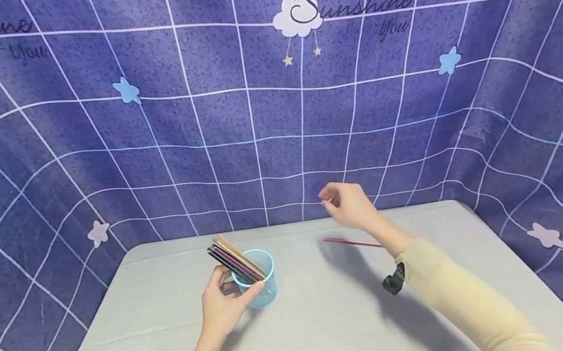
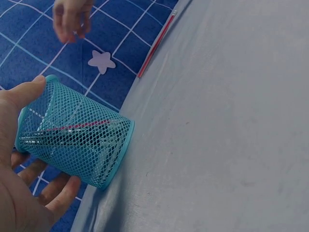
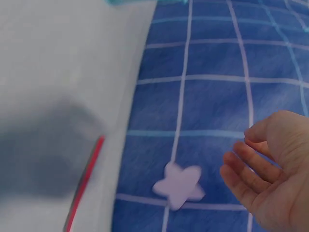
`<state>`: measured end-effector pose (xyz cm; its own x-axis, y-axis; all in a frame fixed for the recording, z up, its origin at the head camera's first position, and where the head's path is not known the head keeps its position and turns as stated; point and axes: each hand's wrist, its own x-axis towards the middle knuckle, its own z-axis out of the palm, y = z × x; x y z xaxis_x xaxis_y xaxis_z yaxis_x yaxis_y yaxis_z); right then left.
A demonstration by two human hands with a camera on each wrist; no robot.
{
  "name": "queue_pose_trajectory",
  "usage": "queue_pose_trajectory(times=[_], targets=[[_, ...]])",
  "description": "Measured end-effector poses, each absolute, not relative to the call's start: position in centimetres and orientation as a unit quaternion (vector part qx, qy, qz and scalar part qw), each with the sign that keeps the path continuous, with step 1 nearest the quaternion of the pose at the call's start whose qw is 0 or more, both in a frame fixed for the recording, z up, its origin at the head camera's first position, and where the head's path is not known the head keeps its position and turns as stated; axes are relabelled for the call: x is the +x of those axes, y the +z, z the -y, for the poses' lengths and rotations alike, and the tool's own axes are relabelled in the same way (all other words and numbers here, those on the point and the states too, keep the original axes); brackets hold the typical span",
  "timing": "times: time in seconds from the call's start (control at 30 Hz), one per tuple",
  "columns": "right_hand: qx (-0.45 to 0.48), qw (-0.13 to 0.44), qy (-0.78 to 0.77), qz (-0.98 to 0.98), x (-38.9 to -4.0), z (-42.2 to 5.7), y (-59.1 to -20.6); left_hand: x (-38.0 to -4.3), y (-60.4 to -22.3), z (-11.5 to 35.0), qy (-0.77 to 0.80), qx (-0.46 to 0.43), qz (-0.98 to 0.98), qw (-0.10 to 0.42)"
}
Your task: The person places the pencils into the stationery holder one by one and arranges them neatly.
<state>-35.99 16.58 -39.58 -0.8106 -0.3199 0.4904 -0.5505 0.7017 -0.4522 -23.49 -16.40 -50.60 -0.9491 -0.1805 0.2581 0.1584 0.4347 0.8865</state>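
Observation:
A light blue mesh pen cup (image 1: pixel 265 295) stands on the table, and my left hand (image 1: pixel 221 309) grips it by the rim and side. Several pencils (image 1: pixel 234 258) lean left inside it in a bundle. In the left wrist view the thumb lies at the rim of the mesh cup (image 2: pixel 79 137), with the other fingers around its far side. My right hand (image 1: pixel 350 206) is raised over the back of the table, its fingers loosely curled around nothing. Below it a red pencil (image 1: pixel 348 242) lies on the table, its right end hidden by the wrist.
The table has a pale grey cloth (image 1: pixel 315 328). Behind and at both sides hangs a blue curtain (image 1: pixel 272 110) with a white grid, stars and clouds, close to the table's back edge. A dark wrist device (image 1: pixel 394 280) sits at the right sleeve.

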Motion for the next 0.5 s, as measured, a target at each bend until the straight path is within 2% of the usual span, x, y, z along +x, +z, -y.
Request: queue_pose_trajectory(times=[0.3,0.5], targets=[[0.209,0.172,0.273,0.923,-37.0,-20.4,-42.7,-23.5,-50.5,16.5,-0.533,0.003,0.831,0.156],[0.203,0.133,0.250,0.938,-37.1,-21.5,-44.4,-23.5,-50.4,16.5,-0.533,0.006,0.832,0.152]])
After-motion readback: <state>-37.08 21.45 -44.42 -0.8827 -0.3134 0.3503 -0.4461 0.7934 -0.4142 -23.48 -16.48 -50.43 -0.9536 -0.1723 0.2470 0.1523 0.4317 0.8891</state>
